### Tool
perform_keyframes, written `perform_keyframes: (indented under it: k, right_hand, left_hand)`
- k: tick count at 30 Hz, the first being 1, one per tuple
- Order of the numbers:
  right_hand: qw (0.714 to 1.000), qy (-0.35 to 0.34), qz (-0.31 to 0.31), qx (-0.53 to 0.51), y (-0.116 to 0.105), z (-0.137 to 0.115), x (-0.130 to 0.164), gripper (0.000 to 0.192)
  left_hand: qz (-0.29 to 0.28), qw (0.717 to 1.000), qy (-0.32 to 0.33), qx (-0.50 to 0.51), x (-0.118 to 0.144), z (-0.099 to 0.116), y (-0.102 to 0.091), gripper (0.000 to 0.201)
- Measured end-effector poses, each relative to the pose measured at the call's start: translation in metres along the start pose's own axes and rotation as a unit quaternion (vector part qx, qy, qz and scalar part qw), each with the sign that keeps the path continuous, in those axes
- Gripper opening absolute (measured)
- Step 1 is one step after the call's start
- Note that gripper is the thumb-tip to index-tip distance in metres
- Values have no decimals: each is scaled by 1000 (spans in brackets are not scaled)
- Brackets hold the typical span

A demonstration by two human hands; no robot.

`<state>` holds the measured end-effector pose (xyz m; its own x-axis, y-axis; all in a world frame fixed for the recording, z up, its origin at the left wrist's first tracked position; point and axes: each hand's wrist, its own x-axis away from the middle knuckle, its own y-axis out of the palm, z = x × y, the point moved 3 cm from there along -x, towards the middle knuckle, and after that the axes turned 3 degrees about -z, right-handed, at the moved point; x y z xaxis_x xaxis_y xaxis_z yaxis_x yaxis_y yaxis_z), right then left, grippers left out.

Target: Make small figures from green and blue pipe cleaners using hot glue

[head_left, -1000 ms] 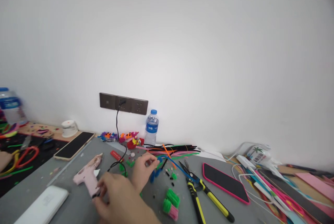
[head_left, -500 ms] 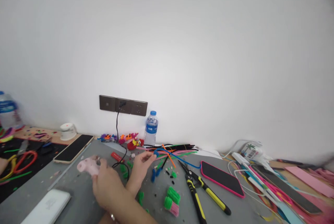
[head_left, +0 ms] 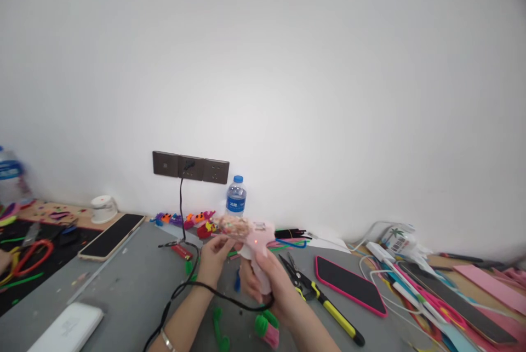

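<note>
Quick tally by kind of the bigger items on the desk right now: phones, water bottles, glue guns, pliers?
Phones: 2, a pink-cased phone and a phone at left
Water bottles: 2, one by the wall and a blurred one at the left edge
Glue guns: 1, the pink glue gun in the right hand
Pliers: 1, the yellow-handled pliers
Total: 6

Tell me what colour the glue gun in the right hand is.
Pale pink; the glue gun held by the right hand shows in the head view.
</note>
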<state>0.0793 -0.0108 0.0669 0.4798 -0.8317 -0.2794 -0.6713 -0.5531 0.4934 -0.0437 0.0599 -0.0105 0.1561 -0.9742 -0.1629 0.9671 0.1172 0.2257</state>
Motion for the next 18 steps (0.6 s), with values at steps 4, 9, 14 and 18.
perform_keyframes:
  k: [4,9,14,18]
  right_hand:
    - [998,36,39,47,-33,6,20,40]
    - [990,37,111,80,-60,30,25,46]
    - [984,20,159,84,-71,38,23,48]
    - [980,28,173,90,-72,37,24,48]
  left_hand:
    - [-1,1000,15,8,-4,1,-1,32]
    - [20,999,32,-2,-7,1,-3,32]
    - [30,998,54,-21,-8,2,-5,28]
    - [17,997,72,-39,-5,5,-4,25]
